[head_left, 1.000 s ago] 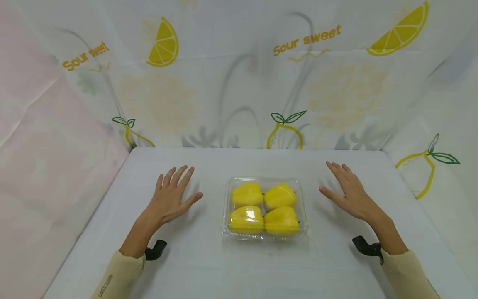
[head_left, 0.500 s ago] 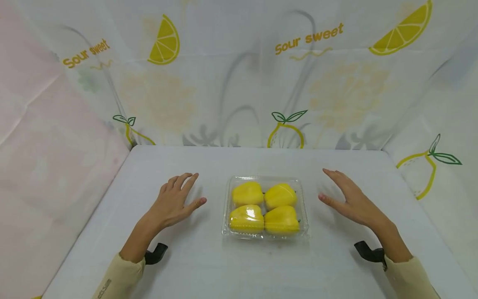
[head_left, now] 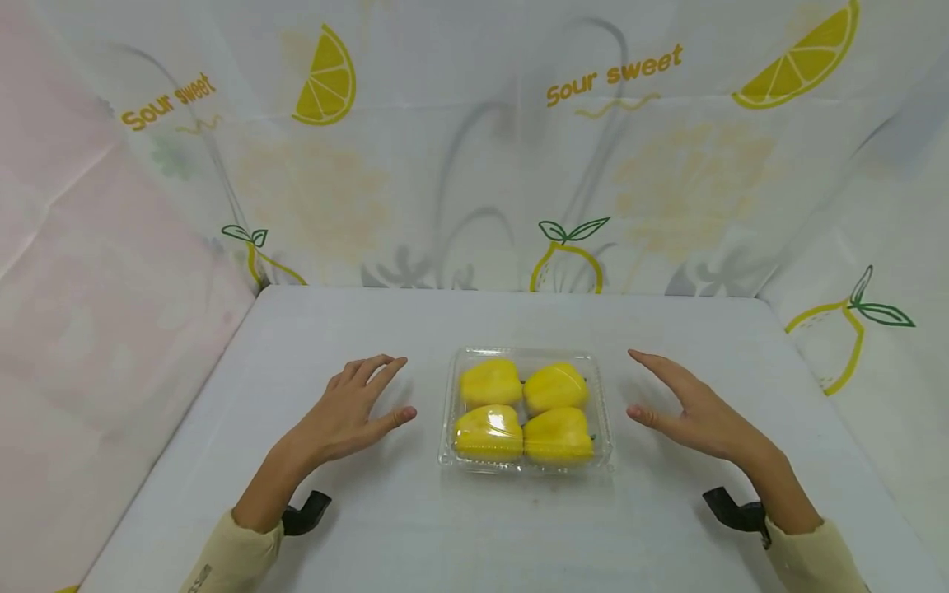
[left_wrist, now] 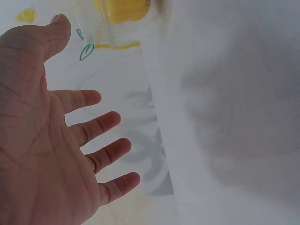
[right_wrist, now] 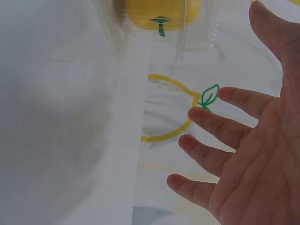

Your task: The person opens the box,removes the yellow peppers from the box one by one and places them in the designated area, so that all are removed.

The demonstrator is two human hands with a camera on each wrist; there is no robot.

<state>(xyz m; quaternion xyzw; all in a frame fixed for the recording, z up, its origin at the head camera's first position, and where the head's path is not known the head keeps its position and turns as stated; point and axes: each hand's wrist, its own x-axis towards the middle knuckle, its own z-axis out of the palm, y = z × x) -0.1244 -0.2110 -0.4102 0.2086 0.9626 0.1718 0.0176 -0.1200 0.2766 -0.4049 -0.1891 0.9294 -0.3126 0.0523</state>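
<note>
A clear plastic clamshell box (head_left: 525,470) sits closed on the table in the head view, with several yellow bell peppers (head_left: 558,436) inside. Left of the box, apart from it, hovers my left hand (head_left: 347,418), fingers spread and holding nothing. On the other side my right hand (head_left: 697,416) is likewise apart from the box, palm turned inward, fingers extended. Part of the box and one pepper (left_wrist: 126,9) show at the top of the left wrist view. In the right wrist view a pepper (right_wrist: 159,11) with a green stem shows through the plastic.
The white tabletop (head_left: 519,535) ends at a back wall cloth (head_left: 445,165) printed with lemons. A pinkish cloth (head_left: 111,329) hangs on the left, and a white lemon-print cloth (head_left: 875,395) on the right. Black wrist mounts (head_left: 306,512) protrude below both wrists.
Both hands have come closer to the box, moving inward and slightly toward the near edge. Their fingers bend a little more than before. The box has stayed in place.
</note>
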